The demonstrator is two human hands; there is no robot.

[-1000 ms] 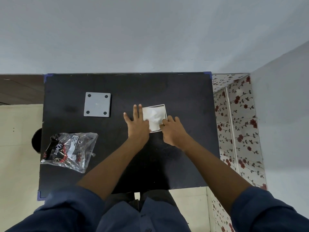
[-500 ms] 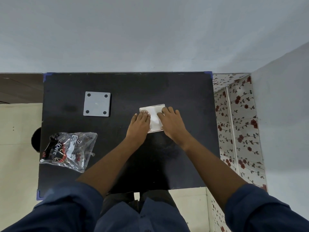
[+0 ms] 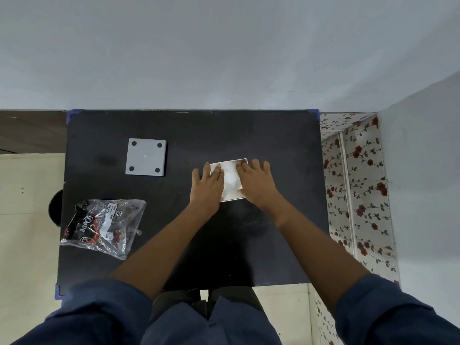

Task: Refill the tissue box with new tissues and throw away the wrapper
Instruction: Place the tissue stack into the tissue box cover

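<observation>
A square black tabletop (image 3: pixel 273 135) fills the middle of the view, pushed against a pale grey wall on its far side. Slightly right of centre sits a small white open-topped tissue box (image 3: pixel 230 179) with white tissues (image 3: pixel 231 176) lying inside it. Both hands rest flat on top of the box, fingers spread and pointing toward the far edge. The left hand (image 3: pixel 207 185) covers the box's left side, its outer fingers reaching past the box onto the dark surface. The right hand (image 3: pixel 256 183) covers the right side, and only a strip of white tissue shows between the two. Neither hand is closed around anything; the palms press down with the fingers extended.

To the far left of the box, well apart from it, lies a flat grey square lid (image 3: pixel 145 157) with four dark round dots at its corners. Near the left edge of the tabletop lies a crumpled clear plastic wrapper (image 3: pixel 104 226) with black and red print, untouched by either hand. Dark blue sleeves (image 3: pixel 99 312) are pushed up on both forearms. A floral-patterned white surface (image 3: pixel 358 190) stands to the right of the tabletop.
</observation>
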